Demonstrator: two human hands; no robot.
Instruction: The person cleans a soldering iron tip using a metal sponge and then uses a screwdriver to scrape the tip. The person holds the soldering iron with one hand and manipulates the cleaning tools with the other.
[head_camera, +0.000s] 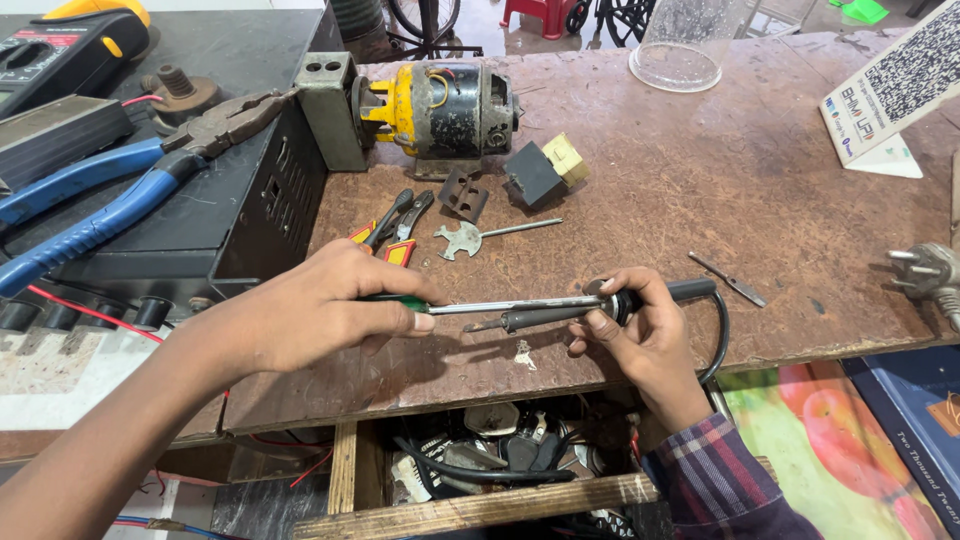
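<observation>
A black soldering iron lies level above the front edge of the worn wooden workbench, its dark tip pointing left and its black handle running right to a black cord that loops down past the bench edge. The right hand is closed around the iron at the collar where barrel meets handle, fingers curled under and thumb on top, so most of the barrel sticks out to the left of the grip and the handle end shows to the right of it.

Just above and alongside the barrel runs the bright metal shaft of a screwdriver, its far end meeting the iron at the collar beside the right fingertips. The left hand is wrapped shut around the screwdriver's green handle, which is mostly hidden in the fist, thumb pressed along the start of the shaft.

Behind the hands on the bench lie small red-handled cutters, a flat metal key-like piece, a dark bracket and a black-and-yellow block. Farther back sits a yellow and black electric motor. To the left, blue-handled pliers rest on a black metal box. A white plug lies at the right edge.
</observation>
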